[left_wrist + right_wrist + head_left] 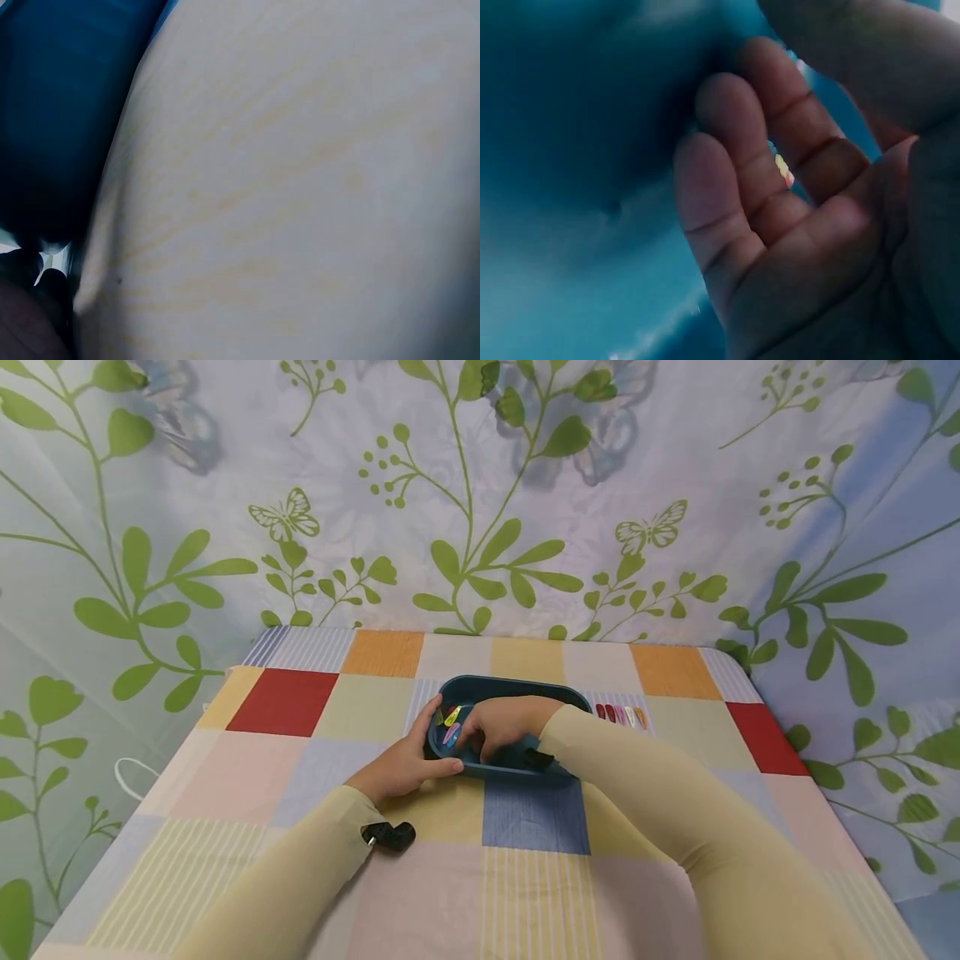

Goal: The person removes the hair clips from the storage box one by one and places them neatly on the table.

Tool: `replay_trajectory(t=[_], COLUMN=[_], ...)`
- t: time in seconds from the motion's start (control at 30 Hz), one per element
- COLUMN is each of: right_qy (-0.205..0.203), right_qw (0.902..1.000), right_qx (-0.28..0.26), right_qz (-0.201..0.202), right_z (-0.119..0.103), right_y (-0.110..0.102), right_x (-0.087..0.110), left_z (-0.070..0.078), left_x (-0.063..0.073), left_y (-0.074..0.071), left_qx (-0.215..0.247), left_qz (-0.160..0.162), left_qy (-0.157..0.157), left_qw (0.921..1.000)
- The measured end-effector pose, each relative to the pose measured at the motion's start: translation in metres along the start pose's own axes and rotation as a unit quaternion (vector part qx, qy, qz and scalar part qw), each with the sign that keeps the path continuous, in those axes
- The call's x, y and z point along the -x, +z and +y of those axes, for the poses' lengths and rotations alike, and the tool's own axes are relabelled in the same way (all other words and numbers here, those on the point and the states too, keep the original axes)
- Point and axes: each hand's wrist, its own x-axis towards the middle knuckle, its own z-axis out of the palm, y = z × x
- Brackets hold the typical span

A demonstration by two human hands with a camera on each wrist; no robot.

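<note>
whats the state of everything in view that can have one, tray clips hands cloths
Tablecloth: spread out
Backdrop: hanging
Tray: upright, open-topped
Clips inside: loose near its left end; snapped or not, too small to tell
Clips outside: lined up side by side
Left hand: against the tray's left end
Right hand: inside the tray, grip hidden

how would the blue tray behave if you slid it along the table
The blue tray probably keeps its shape, as its raised walls stand evenly without sagging. It seems unlikely to tip or roll, being low with a broad oblong outline. The loose clips at its left end may slide about, since nothing visible fastens them.
</note>
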Motion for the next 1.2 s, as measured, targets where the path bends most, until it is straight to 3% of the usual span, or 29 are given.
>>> replay_trajectory(t=[0.1,0.3,0.63,0.9,1.2], right_qy=[-0.019,-0.047,-0.010,-0.001,-0.003], right_qw=[0.9998,0.9983,0.9902,0.9920,0.9880], right_qx=[0.005,-0.002,-0.035,-0.019,-0.023], right_qz=[-0.004,0.036,0.135,0.125,0.153], right_z=[0.003,0.014,0.027,0.027,0.025], right_y=[0.005,0.016,0.017,0.017,0.017], right_x=[-0.008,-0.018,-0.018,-0.023,-0.023], left_z=[-0.001,-0.004,-0.003,0.000,-0.001], left_x=[0.000,-0.002,-0.002,0.000,-0.001], left_y=[-0.001,-0.001,0.000,0.001,0.000], left_qx=[-0.002,-0.012,-0.018,-0.015,-0.023], left_qz=[-0.003,-0.002,0.002,0.002,0.002], left_qy=[0.006,0.010,-0.004,-0.005,0.002], left_qw=[1.0000,0.9999,0.9998,0.9999,0.9997])
